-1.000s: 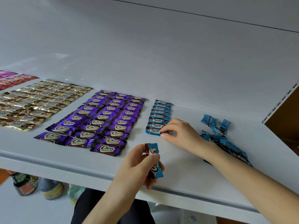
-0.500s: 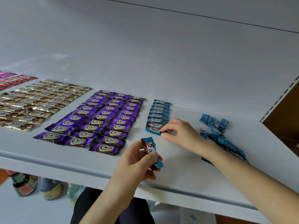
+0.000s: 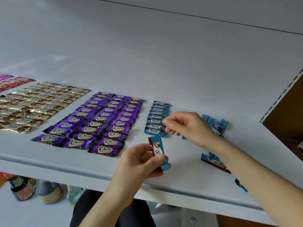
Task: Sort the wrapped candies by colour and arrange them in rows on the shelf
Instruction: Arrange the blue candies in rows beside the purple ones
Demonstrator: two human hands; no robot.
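My left hand (image 3: 139,163) pinches one blue wrapped candy (image 3: 158,150) upright, just in front of the single blue row (image 3: 155,126) on the white shelf (image 3: 185,176). My right hand (image 3: 186,126) hovers over the right side of that row, fingers loosely curled with nothing between them. Loose blue candies (image 3: 213,123) lie to the right, partly hidden by my right forearm, and one more blue candy (image 3: 214,163) lies nearer the front. Purple candies (image 3: 101,122) fill three rows to the left of the blue row.
Gold candies (image 3: 32,105) lie in rows at the left, with red and pink ones (image 3: 9,81) at the far left edge. A slotted shelf upright (image 3: 278,99) bounds the right side. Bottles (image 3: 23,189) stand on the level below.
My right hand has lifted off the front blue candy of the row and risen above it. My left hand has carried its blue candy up and closer to the row.
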